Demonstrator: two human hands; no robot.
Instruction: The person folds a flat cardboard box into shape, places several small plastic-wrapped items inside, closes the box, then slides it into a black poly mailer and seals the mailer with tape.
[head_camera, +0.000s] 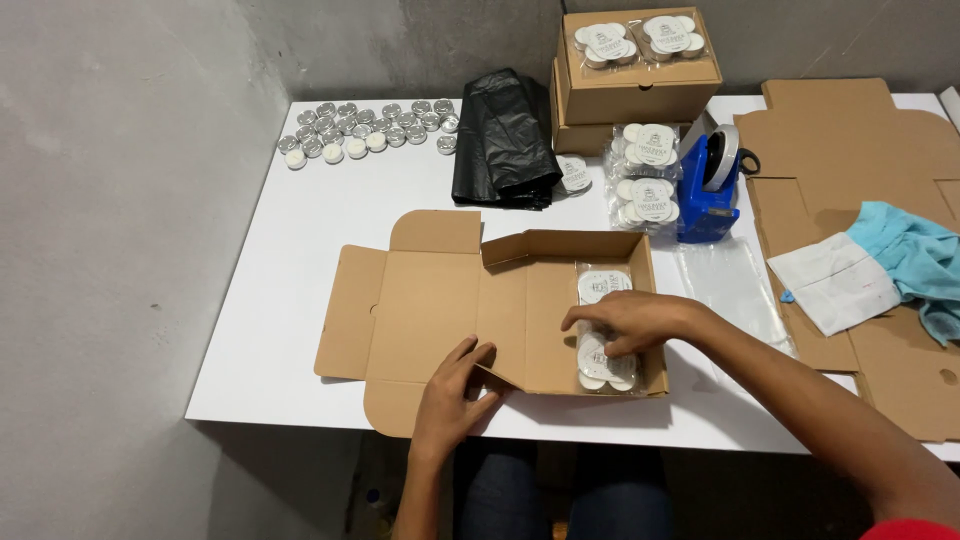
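Observation:
An open brown cardboard box (430, 300) lies on the white table (400, 190) in front of me, its lid flap spread to the left. Inside its right part lie clear packs of white tealight candles (604, 286). My right hand (625, 322) rests flat on the packs, fingers pressing them down. My left hand (455, 393) grips the box's near front wall at the corner flap.
Loose tealights (365, 128) sit at the far left, a black plastic bag (505, 140) beside them. Two stacked closed boxes (635, 80) carry more candle packs. A blue tape dispenser (712, 180), flat cardboard sheets (850, 150), a blue cloth (915, 255) and clear bags (735, 285) lie right.

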